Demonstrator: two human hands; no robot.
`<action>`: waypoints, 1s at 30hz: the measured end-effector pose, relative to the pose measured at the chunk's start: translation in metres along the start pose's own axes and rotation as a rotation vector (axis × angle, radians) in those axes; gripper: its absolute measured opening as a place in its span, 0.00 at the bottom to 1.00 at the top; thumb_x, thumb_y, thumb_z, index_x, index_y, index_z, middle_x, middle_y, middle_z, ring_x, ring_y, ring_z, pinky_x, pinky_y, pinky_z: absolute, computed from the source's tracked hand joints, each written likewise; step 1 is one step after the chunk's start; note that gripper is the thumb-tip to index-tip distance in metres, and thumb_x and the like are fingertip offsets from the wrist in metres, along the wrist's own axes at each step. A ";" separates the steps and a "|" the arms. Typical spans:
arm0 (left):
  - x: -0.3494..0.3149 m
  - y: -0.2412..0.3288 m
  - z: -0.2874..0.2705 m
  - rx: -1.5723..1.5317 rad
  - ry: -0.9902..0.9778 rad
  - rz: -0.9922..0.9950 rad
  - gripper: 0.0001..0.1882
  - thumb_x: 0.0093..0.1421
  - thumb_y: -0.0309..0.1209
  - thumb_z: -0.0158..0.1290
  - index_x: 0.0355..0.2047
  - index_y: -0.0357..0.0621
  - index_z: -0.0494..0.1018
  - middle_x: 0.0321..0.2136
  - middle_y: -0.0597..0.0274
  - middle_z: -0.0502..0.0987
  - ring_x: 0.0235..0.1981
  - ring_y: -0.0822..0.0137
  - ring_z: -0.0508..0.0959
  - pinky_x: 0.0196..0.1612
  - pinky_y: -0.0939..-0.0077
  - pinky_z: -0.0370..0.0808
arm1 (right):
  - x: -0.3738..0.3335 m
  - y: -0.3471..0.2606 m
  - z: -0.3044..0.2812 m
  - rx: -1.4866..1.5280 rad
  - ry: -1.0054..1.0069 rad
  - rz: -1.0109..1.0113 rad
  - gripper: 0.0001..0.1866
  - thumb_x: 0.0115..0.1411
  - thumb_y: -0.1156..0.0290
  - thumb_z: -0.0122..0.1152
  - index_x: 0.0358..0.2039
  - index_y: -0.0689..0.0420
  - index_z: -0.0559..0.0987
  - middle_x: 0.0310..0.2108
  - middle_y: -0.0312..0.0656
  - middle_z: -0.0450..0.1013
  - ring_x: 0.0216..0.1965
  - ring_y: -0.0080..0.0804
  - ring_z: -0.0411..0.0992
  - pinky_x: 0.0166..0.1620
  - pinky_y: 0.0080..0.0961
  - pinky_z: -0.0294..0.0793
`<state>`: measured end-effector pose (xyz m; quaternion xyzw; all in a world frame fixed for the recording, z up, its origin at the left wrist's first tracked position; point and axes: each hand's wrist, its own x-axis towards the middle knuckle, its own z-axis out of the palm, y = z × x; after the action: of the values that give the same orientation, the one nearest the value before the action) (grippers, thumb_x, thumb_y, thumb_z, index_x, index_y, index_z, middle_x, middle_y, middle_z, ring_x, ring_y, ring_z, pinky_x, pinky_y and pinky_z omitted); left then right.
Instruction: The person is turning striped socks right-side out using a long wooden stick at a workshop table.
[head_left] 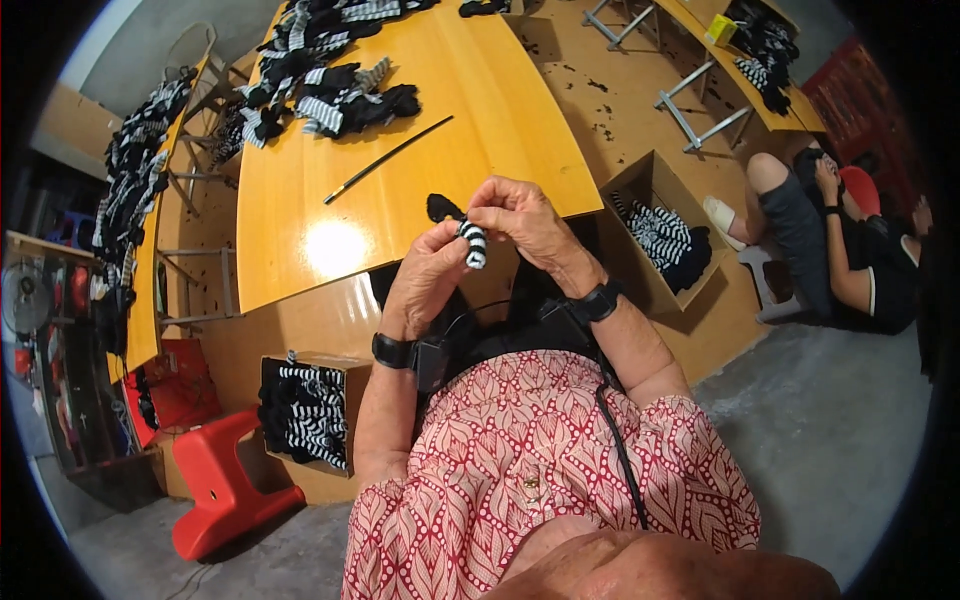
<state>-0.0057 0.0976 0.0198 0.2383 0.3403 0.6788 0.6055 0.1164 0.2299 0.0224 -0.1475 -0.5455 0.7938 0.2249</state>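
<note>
Over the near edge of the table, both my hands hold a small black-and-white striped knitted piece, much like a sock. The striped knitted piece hangs with its banded, rounded end toward me, and its black part sticks out beyond my fingers. My left hand pinches it from the left side. From the right, my right hand grips its upper edge between thumb and fingers. A thin dark rod with a lighter end lies on the tabletop just beyond my hands.
Striped knits are heaped at the table's far left. Cardboard boxes of knits stand at right and left, beside a red stool. Another table stands left. A seated person is at the right.
</note>
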 end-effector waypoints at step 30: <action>0.018 -0.014 -0.008 -0.163 0.266 0.240 0.05 0.64 0.31 0.54 0.36 0.47 0.70 0.29 0.71 0.74 0.26 0.83 0.70 0.27 0.90 0.67 | 0.009 0.018 -0.003 0.063 0.091 0.043 0.02 0.61 0.75 0.59 0.32 0.55 0.75 0.24 0.26 0.68 0.24 0.10 0.63 0.25 0.07 0.60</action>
<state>-0.0050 0.1144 0.0023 0.1354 0.3306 0.7969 0.4872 0.1063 0.2312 0.0049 -0.1880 -0.5064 0.8075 0.2369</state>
